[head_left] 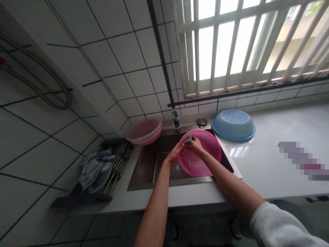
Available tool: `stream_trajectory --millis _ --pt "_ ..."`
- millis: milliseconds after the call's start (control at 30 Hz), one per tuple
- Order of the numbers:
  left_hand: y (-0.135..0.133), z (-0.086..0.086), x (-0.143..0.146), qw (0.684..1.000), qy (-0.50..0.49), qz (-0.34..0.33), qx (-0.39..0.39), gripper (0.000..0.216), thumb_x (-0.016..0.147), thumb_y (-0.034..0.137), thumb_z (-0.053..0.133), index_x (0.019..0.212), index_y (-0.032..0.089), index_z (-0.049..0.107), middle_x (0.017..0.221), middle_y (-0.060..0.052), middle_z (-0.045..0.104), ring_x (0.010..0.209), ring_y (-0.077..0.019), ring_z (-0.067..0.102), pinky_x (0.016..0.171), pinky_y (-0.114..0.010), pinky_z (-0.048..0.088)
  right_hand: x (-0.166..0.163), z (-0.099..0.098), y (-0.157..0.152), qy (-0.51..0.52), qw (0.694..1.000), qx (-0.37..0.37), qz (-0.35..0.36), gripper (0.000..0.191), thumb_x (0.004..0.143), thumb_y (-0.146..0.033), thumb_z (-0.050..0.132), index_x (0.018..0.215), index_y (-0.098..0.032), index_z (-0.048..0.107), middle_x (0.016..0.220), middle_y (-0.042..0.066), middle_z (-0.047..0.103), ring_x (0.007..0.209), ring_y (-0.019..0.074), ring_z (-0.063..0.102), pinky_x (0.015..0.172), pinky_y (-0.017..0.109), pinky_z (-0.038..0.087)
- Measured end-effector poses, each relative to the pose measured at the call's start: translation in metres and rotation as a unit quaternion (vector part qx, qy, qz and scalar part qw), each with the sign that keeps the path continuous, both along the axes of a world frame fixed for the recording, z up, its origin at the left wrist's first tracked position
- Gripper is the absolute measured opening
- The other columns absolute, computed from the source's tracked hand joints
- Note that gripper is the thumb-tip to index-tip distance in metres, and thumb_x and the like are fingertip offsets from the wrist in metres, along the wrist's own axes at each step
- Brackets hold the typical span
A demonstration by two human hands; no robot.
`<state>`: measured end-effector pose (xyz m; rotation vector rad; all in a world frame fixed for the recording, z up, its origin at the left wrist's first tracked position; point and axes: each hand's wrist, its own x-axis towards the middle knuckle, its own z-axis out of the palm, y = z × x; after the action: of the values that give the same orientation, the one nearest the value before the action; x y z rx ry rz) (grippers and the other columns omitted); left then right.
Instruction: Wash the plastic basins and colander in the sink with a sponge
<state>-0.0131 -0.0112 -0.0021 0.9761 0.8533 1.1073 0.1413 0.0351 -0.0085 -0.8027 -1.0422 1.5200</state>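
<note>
A pink plastic colander (213,147) rests tilted over the right part of the steel sink (146,168). At its left rim, my left hand (175,155) is closed on the edge, with the fingers partly hidden. My right hand (195,145) pinches a small crumpled grey-green cloth (188,139) against the colander's upper left side. Both hands are close together there. Behind the colander stands the chrome faucet (176,120); I cannot make out any running water.
Right of the sink, a blue basket (233,125) lies upside down on the white counter (267,164). Pink basins (145,132) sit at the sink's back left corner. A striped cloth (96,169) lies over a dark rack (117,171) at left. A drain strainer (202,122) is behind the sink.
</note>
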Motion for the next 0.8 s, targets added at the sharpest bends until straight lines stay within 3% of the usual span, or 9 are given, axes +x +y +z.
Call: stream_trajectory --millis 67,133,233,300,367,500,600,667,800 --pt "-0.002 0.002 -0.003 1.000 0.019 0.018 0.007 0.056 0.079 0.045 0.088 0.123 0.018 0.068 0.124 -0.012 0.073 0.114 -0.0245 0.068 0.107 -0.038 0.048 0.002 0.000 -0.001 -0.025 0.998 0.041 0.034 0.030 0.070 -0.032 0.069 0.096 -0.019 0.063 0.091 0.003 0.067 0.072 0.0157 0.058 0.066 0.027 0.050" --pt "-0.003 0.003 -0.007 0.999 0.030 0.044 -0.010 0.060 0.076 0.046 0.090 0.122 0.017 0.065 0.114 -0.010 0.073 0.103 -0.0221 0.070 0.100 -0.037 0.052 0.001 -0.003 -0.007 -0.083 0.986 0.084 0.122 0.026 0.070 -0.029 0.068 0.094 -0.017 0.067 0.091 0.004 0.069 0.074 0.0161 0.058 0.067 0.027 0.050" --pt "0.000 0.003 -0.011 0.995 0.023 0.096 -0.020 0.066 0.076 0.048 0.089 0.130 0.023 0.060 0.112 -0.007 0.073 0.100 -0.0209 0.071 0.095 -0.035 0.055 -0.003 -0.012 -0.016 -0.172 0.926 0.100 0.320 0.022 0.069 -0.024 0.067 0.090 -0.016 0.070 0.080 0.003 0.067 0.066 0.0146 0.056 0.061 0.026 0.047" --pt "0.002 0.002 -0.011 0.994 0.020 0.104 -0.019 0.065 0.077 0.049 0.088 0.132 0.025 0.062 0.117 -0.008 0.074 0.108 -0.0237 0.071 0.096 -0.035 0.054 -0.007 -0.019 -0.018 -0.198 0.891 0.095 0.398 0.020 0.069 -0.024 0.067 0.087 -0.015 0.070 0.073 0.001 0.064 0.060 0.0137 0.053 0.056 0.025 0.045" --pt "0.004 0.000 -0.010 0.996 0.029 0.082 -0.029 0.060 0.076 0.050 0.088 0.125 0.020 0.069 0.117 -0.011 0.076 0.113 -0.0276 0.069 0.098 -0.036 0.054 -0.009 -0.023 -0.014 -0.191 0.905 0.099 0.367 0.017 0.070 -0.025 0.068 0.085 -0.016 0.068 0.073 0.002 0.064 0.061 0.0141 0.054 0.057 0.026 0.046" --pt "0.003 0.000 -0.004 0.999 0.010 0.022 -0.022 0.060 0.078 0.051 0.086 0.126 0.017 0.072 0.123 -0.013 0.075 0.119 -0.0298 0.067 0.106 -0.041 0.051 -0.007 -0.020 0.003 -0.107 0.986 0.063 0.108 0.025 0.081 -0.038 0.066 0.096 -0.018 0.064 0.088 0.005 0.068 0.073 0.0165 0.058 0.067 0.029 0.052" --pt "0.000 0.004 -0.003 1.000 -0.016 -0.002 0.004 0.062 0.081 0.048 0.085 0.135 0.021 0.067 0.133 -0.012 0.072 0.127 -0.0286 0.064 0.111 -0.041 0.047 0.000 -0.015 0.009 -0.078 0.995 0.063 0.006 0.030 0.084 -0.041 0.063 0.105 -0.019 0.062 0.097 0.006 0.069 0.080 0.0174 0.060 0.071 0.029 0.053" --pt "-0.001 0.005 -0.004 1.000 -0.005 0.010 0.009 0.061 0.080 0.049 0.085 0.131 0.020 0.069 0.128 -0.012 0.073 0.124 -0.0285 0.065 0.107 -0.039 0.050 0.002 -0.015 0.005 -0.109 0.987 0.095 0.073 0.027 0.080 -0.036 0.066 0.101 -0.018 0.065 0.093 0.005 0.069 0.079 0.0173 0.059 0.069 0.028 0.052" --pt "0.001 0.003 -0.007 0.997 0.049 0.067 -0.007 0.052 0.081 0.053 0.083 0.120 0.019 0.073 0.112 -0.009 0.077 0.115 -0.0269 0.069 0.097 -0.034 0.054 -0.005 -0.019 -0.011 -0.180 0.916 0.094 0.345 0.017 0.073 -0.028 0.072 0.085 -0.016 0.068 0.076 0.002 0.066 0.066 0.0145 0.055 0.062 0.026 0.048"
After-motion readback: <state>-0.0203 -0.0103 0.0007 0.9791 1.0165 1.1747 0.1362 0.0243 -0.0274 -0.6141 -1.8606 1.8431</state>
